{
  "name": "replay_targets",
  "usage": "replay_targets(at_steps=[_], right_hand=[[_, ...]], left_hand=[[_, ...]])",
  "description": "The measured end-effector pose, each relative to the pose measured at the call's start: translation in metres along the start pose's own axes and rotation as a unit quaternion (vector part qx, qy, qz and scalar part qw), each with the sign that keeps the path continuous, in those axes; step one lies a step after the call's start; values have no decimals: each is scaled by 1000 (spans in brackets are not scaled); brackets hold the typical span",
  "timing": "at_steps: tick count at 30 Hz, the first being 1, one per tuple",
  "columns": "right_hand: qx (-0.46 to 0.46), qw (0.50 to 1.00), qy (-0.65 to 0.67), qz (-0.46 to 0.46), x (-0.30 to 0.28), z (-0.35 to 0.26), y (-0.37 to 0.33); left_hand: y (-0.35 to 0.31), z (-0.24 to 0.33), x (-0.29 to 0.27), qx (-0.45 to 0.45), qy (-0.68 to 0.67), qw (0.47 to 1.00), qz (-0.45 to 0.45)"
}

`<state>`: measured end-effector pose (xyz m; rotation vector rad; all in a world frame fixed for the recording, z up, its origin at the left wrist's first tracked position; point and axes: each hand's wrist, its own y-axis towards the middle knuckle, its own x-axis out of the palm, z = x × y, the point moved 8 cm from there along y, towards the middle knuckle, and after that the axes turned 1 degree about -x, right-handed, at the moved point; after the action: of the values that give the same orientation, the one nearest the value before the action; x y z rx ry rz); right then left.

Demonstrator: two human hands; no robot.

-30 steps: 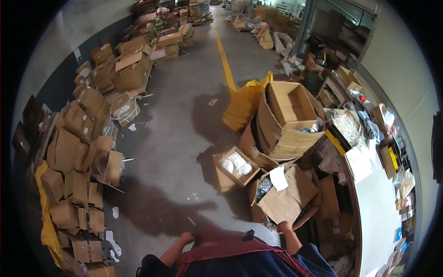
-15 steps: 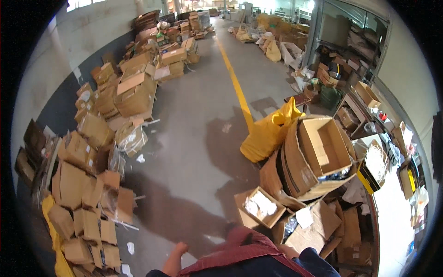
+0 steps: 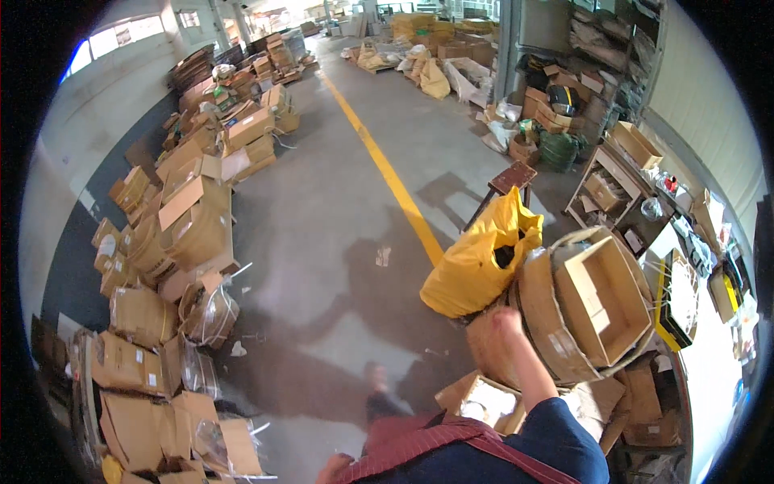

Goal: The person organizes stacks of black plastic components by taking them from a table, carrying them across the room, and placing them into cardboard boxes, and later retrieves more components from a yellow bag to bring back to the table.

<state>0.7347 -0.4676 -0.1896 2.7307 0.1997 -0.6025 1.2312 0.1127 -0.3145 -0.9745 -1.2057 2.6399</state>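
Note:
My right arm reaches forward, and my right hand (image 3: pixel 508 323) is over the side of a large worn carton (image 3: pixel 542 315). The fingers look bent but are blurred, and I cannot tell whether they touch the cardboard. Just beyond this hand a yellow sack (image 3: pixel 469 278) leans against the carton, its mouth open and something dark inside. A smaller open box (image 3: pixel 582 286) sits on top of the large carton. My left hand (image 3: pixel 334 466) hangs low by my red apron (image 3: pixel 403 448), partly cut off by the lower edge, its fingers hidden.
Below my right arm stands a small box (image 3: pixel 468 391) with white contents. A wooden stool (image 3: pixel 513 177) stands behind the sack. Stacked cartons (image 3: pixel 193 210) line the left wall, and a yellow floor line (image 3: pixel 387 173) runs down the aisle. A white-topped table (image 3: pixel 705 379) flanks the right side.
My right hand has come up from beside my body and reached forward to the large carton. My left hand has dropped toward the lower edge. The view has shifted, showing more of the stool.

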Motion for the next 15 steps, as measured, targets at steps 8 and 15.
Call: replay_targets(at_steps=[8,15], right_hand=[[240,918,145,279,14,-71,162],[328,908,-242,101,1,-24,227]], left_hand=[[90,-62,-218,-234,10,971,-47],[278,83,-410,-95,234,963,92]])
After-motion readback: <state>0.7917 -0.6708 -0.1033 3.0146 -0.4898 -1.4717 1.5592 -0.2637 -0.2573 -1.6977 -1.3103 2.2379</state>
